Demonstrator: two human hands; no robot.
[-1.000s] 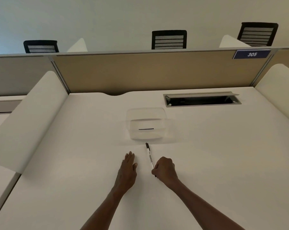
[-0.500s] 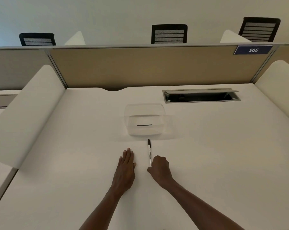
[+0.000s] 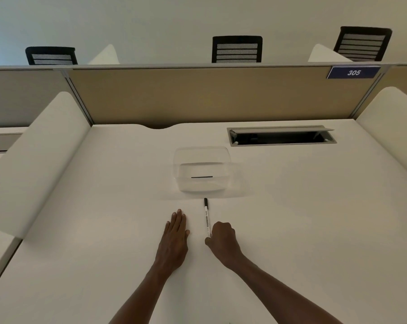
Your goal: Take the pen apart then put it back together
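Note:
A white pen (image 3: pixel 206 220) with a black cap lies on the white desk (image 3: pixel 314 230), its cap pointing away from me toward a clear plastic box (image 3: pixel 202 169). My right hand (image 3: pixel 222 240) is curled at the pen's near end, thumb and forefinger pinching that end against the desk. My left hand (image 3: pixel 175 232) rests flat on the desk just left of the pen, fingers straight and together, not touching it. A short dark piece (image 3: pixel 201 177) shows inside the clear box.
An open cable slot (image 3: pixel 282 136) is set in the desk at the back right. A tan partition (image 3: pixel 209 94) with a "305" sign (image 3: pixel 353 72) closes the back. White curved dividers (image 3: pixel 34 157) flank both sides. Chairs stand beyond the partition.
My right hand has slid back along the pen to its near end, and the pen now lies straighter, pointing away. The left hand stays flat in place.

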